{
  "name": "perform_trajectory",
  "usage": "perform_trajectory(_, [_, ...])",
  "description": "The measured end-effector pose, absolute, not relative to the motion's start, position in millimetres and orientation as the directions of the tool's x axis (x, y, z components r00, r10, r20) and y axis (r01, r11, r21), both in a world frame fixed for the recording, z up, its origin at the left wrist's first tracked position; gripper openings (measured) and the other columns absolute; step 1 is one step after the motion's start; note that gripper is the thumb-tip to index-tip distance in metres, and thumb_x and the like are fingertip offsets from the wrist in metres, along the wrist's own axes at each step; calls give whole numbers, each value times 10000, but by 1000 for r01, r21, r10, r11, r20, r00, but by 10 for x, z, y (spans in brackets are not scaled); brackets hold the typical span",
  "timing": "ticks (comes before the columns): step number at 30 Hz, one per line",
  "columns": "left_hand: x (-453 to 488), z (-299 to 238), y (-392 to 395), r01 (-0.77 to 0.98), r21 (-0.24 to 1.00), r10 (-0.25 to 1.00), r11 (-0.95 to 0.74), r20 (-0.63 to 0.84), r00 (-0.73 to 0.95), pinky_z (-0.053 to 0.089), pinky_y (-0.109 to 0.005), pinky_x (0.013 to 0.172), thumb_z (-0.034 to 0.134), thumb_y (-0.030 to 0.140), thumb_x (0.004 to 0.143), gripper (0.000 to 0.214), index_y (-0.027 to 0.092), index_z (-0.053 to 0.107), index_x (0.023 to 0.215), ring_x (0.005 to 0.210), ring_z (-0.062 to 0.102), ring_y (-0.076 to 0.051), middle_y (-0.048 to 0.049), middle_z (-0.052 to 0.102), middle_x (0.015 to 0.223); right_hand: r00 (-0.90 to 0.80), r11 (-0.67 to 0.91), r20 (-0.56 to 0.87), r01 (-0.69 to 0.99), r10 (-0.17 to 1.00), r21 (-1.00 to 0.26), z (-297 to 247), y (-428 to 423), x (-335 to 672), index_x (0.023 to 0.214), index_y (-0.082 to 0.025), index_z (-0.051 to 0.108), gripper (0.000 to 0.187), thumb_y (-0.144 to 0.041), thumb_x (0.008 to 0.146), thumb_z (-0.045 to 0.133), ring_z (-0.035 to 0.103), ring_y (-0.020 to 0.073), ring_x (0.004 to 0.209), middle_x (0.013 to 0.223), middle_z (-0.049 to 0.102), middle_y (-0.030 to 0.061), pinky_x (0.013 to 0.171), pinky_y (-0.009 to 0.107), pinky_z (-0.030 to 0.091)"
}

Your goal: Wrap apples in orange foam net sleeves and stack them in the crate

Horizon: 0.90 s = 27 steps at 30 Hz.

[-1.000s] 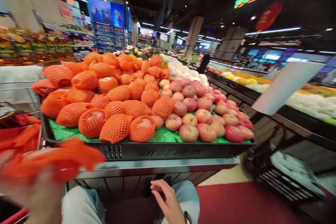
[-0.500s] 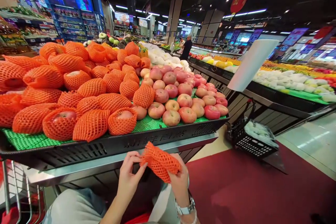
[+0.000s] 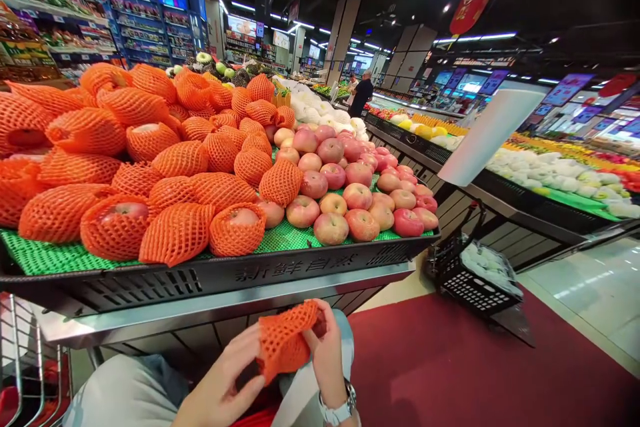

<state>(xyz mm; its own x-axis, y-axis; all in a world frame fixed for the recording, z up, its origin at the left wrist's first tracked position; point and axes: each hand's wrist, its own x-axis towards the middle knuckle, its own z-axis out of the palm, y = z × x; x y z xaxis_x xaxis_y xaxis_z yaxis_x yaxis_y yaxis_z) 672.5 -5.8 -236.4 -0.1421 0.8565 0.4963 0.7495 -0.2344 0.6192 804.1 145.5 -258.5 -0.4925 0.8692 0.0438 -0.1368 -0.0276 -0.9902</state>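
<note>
Both my hands hold one orange foam net sleeve (image 3: 284, 343) low in front of me, below the fruit stand. My left hand (image 3: 225, 383) pinches its left side. My right hand (image 3: 327, 357), with a watch on the wrist, grips its right edge with fingers tucked into the opening. Just above lies a black display tray (image 3: 215, 277) with green matting. Apples wrapped in orange nets (image 3: 175, 233) fill its left part. Bare pink apples (image 3: 347, 193) are piled on its right part.
A shopping cart's metal bars (image 3: 20, 360) stand at the lower left. A black basket (image 3: 475, 273) with white foam nets hangs at the stand's right end. More fruit counters (image 3: 550, 177) run along the right aisle, where a person (image 3: 361, 95) stands far off. Red floor mat (image 3: 475, 373) lies to the right.
A second ago my left hand swung a blurred orange net at the far left while my right hand was open and free. Both hands now grip the net, held slightly lower.
</note>
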Motion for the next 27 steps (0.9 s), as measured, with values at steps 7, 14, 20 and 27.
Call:
perform_trajectory(7, [6763, -2573, 6, 583, 812, 778, 1, 366, -511, 608, -288, 792, 521, 358, 892, 329, 220, 758, 1074, 879, 739, -236, -120, 764, 1015, -569, 2, 84, -143, 818, -990, -2619, 1458, 8085, 812, -203, 703, 245, -348, 645, 808, 680, 179, 779, 807, 720, 35, 729, 255, 561])
perform_trajectory(14, [6756, -2474, 73, 627, 778, 883, -51, 328, -335, 567, -337, 929, 653, 345, 827, 339, 308, 729, 1155, 1021, 718, -256, -80, 745, 1125, -797, 101, 227, -206, 559, -973, -2404, 1489, 8132, 677, -227, 775, 310, -312, 880, 556, 664, 195, 728, 724, 703, 63, 717, 308, 562])
perform_trajectory(20, [6735, -2511, 147, 747, 640, 839, -180, 496, -223, 546, -326, 978, 622, 374, 866, 324, 327, 716, 1173, 1051, 708, -246, -72, 731, 1165, -881, 392, 161, 30, 445, -919, -2321, 1488, 8149, 1222, -239, 649, 578, -183, 662, 776, 557, 245, 1251, 1266, 637, 90, 1119, 377, 423])
perform_trajectory(27, [6782, -2877, 216, 703, 695, 842, -147, 461, -280, 594, -309, 891, 693, 399, 794, 293, 318, 754, 1069, 917, 727, -253, -57, 775, 980, -927, 348, 106, 28, 359, -937, -2386, 1394, 8093, 1302, -183, 513, 770, -243, 604, 833, 534, 251, 1267, 1319, 570, 133, 1136, 371, 398])
